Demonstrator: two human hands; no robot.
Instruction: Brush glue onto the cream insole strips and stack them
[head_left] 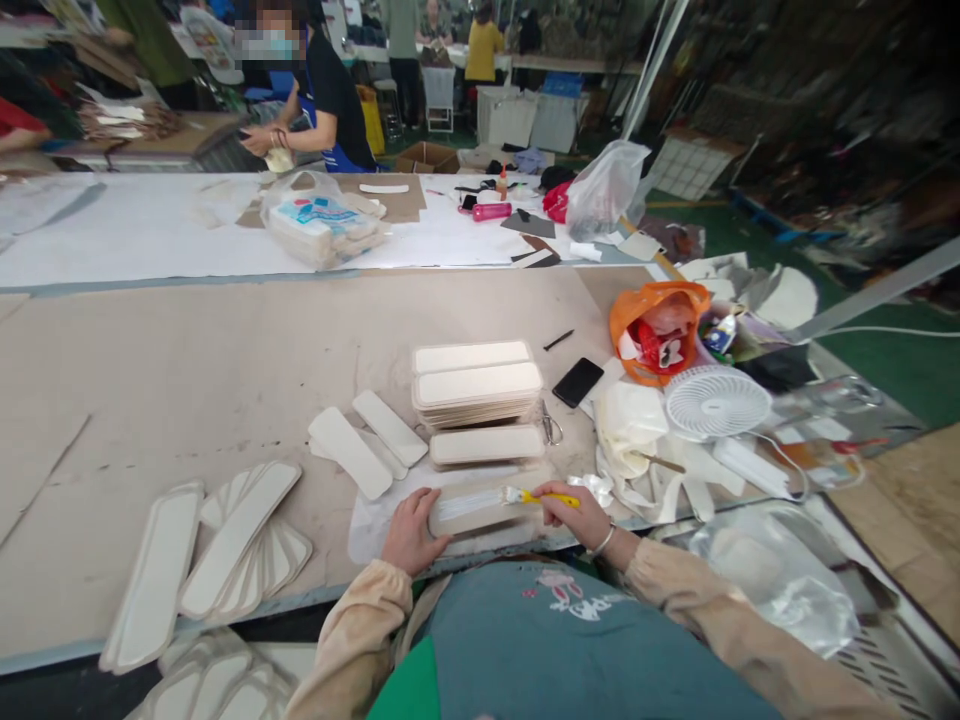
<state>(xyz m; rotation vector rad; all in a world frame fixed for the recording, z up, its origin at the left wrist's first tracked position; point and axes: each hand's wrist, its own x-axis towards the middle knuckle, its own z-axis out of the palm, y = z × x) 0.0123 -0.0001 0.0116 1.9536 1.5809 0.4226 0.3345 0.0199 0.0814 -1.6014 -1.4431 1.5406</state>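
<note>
My left hand [409,530] rests on the left end of a long beige strip [480,508] lying at the table's near edge, fingers curled against it. My right hand [577,515] grips a small yellow-handled brush [541,496] whose bristles touch the strip, which shows white streaks. Behind the strip lie a single beige piece [486,445] and a stack of similar pieces [476,385]. Two white strips [367,440] lie to the left of these.
Several rimmed beige pieces [217,555] fan out at the left. A black phone [577,381], scissors [550,425], a white fan [716,402] and an orange bag [656,330] sit at the right. A person [315,95] works at the far table.
</note>
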